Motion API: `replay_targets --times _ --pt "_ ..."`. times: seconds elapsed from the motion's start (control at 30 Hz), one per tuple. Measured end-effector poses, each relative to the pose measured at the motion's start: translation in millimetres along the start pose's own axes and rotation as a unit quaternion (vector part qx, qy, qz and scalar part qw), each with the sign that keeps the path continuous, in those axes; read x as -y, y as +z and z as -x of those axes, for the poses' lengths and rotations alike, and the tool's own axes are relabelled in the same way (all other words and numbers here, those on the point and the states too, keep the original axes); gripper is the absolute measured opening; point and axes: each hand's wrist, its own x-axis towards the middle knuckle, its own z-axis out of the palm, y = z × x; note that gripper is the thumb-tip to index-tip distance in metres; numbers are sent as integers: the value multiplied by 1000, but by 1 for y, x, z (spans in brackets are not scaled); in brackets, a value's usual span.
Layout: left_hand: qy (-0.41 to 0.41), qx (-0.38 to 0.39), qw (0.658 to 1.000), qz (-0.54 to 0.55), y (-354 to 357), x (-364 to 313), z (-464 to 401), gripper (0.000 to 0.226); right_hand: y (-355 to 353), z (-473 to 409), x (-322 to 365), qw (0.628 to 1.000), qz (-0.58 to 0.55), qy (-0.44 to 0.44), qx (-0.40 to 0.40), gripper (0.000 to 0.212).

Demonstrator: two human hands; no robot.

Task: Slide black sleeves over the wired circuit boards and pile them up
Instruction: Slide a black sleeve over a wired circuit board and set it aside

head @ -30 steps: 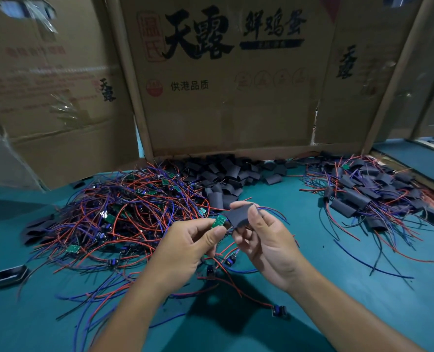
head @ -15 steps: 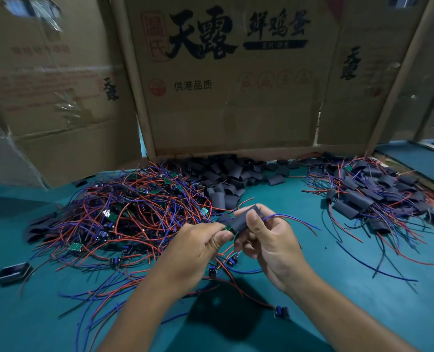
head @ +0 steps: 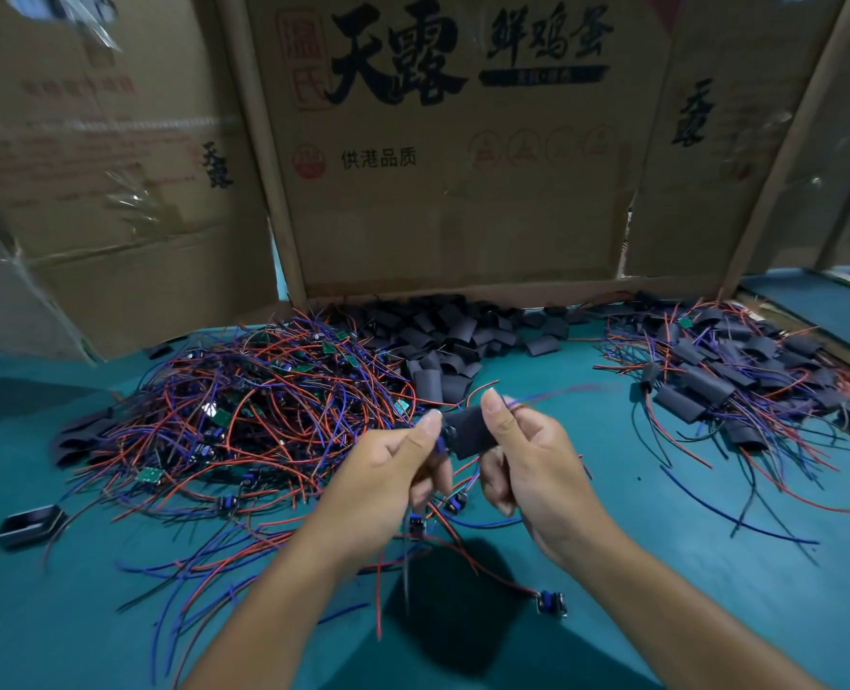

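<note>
A black sleeve (head: 470,434) is held above the teal table between both hands. My right hand (head: 530,460) pinches its right end with thumb up. My left hand (head: 393,470) pinches the wires at the sleeve's left end; the green board is no longer visible, hidden inside the sleeve. Red and blue wires stick out right of my right thumb, blurred. A big tangle of wired green boards (head: 263,415) lies left. Loose black sleeves (head: 453,336) are heaped at the back. Sleeved boards (head: 721,381) are piled on the right.
Cardboard sheets (head: 463,191) wall off the back of the teal table (head: 662,565). A lone black sleeve (head: 29,525) lies near the left edge. Loose wired parts with small blue components (head: 551,603) trail across the table below my hands.
The green board that showed at my left fingertips has gone into the black sleeve. Both hands have drawn closer together and the sleeve has turned more level.
</note>
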Motion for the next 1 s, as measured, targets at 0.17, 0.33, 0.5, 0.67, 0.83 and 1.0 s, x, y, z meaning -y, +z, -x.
replay_targets --times 0.17,0.33,0.5,0.67,0.83,1.0 --pt "-63 -18 984 166 2 -2 -1 56 -13 0 9 978 -95 -6 188 28" --pt "-79 21 951 299 9 -1 -2 55 -14 0 11 981 -84 -38 172 46" --pt "-114 19 906 407 13 -3 -2 50 -8 0 7 984 -123 -55 120 59" --pt "-118 8 904 410 16 -3 -1 51 -3 3 5 985 -118 -58 116 69" --pt "-89 -8 953 289 15 -2 1 61 -1 3 3 990 -59 -75 106 55" --pt "-99 -58 980 161 14 -3 1 67 -4 2 0 990 -34 -71 117 32"
